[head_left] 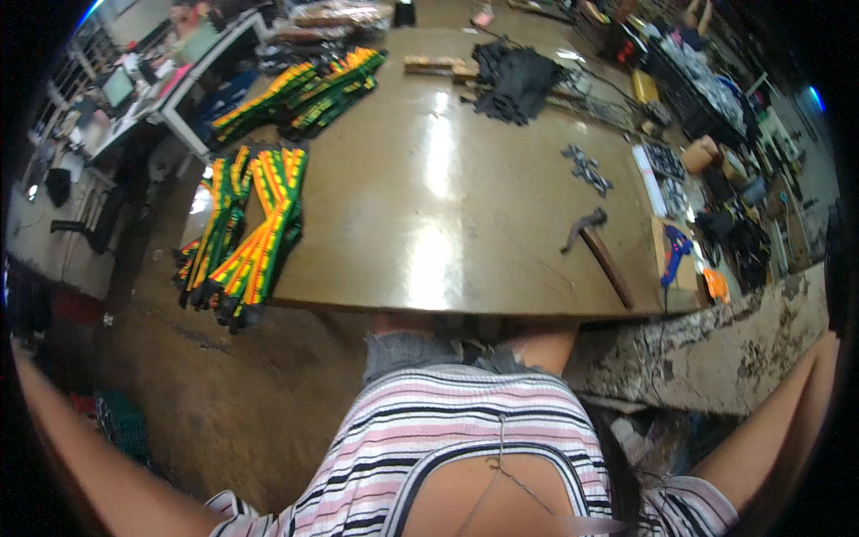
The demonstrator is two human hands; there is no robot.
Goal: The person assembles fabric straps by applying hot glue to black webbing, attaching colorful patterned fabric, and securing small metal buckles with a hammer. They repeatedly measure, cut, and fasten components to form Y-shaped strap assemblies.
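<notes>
Neither of my hands shows; my left arm (98, 465) runs out past the left edge, and my right arm (774, 425) rises out past the right edge. On the table (358, 215), a claw hammer (607, 267) with a brown handle lies near the right front. Several small dark metal pieces (587, 170) are scattered beyond it. Crossed bundles of green, yellow and orange straps (255, 233) hang over the left front edge. More strap bundles (300, 94) lie farther back on the left. A heap of black strips (517, 82) rests at the far middle.
A blue glue gun (676, 255) and an orange object (716, 285) lie at the right front corner. Behind them are a tray of metal parts (662, 161) and a yellow container (644, 87). Plastic-wrapped packages (335, 16) sit far left. A worn concrete ledge (689, 353) adjoins the right side.
</notes>
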